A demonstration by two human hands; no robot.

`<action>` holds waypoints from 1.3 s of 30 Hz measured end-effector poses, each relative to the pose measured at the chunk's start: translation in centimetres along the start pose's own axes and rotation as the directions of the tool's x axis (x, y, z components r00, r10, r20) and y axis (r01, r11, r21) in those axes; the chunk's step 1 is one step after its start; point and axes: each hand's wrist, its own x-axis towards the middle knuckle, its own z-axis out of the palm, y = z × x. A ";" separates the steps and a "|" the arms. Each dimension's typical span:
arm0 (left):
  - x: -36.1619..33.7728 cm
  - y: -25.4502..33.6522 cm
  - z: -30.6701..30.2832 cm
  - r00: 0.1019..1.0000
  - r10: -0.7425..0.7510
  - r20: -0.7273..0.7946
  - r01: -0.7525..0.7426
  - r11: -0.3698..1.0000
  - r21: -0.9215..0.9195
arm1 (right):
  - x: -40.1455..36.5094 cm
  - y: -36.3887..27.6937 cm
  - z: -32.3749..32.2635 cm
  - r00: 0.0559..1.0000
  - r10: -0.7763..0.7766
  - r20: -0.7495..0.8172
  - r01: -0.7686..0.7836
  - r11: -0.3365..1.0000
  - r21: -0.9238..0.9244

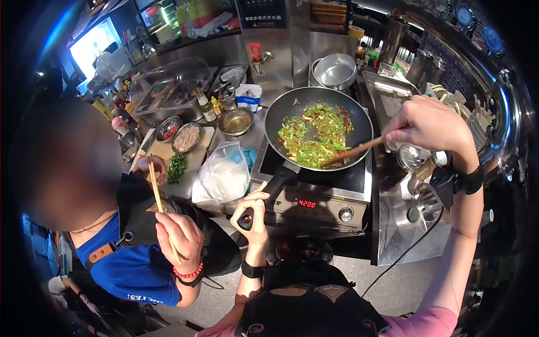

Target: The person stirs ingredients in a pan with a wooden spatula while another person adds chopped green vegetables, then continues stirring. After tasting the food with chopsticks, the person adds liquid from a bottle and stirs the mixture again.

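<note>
Two hands (254, 218) on pan (279, 112) and utensil (358, 150)

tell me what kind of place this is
Probably a commercial kitchen: a pan sits on an electric cooktop with a red digital readout, beside steel counters and bowls of prepped ingredients.

And there's the pan (272, 124) on the hob (362, 181) before you, food (314, 129) in it, pots (335, 70) behind, a tray (393, 91) to the right, a bag (223, 173) to the left, herbs (177, 168) on the board (196, 160) beyond, a co-worker (140, 230) at your left.
</note>
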 end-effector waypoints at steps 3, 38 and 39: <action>0.1 0.0 0.0 1.000 0.009 0.008 -0.009 1.000 -0.002 | 1.7 0.5 2.8 0.998 -0.037 -0.045 0.036 0.999 -0.015; 0.3 0.3 0.0 1.000 -0.023 0.021 0.022 1.000 0.016 | 10.4 1.9 10.1 0.961 -0.030 -0.274 -0.024 0.981 -0.192; 0.2 0.4 0.0 0.999 -0.027 0.018 0.027 0.999 0.023 | 9.8 2.0 10.5 0.980 -0.066 -0.189 0.041 0.990 -0.136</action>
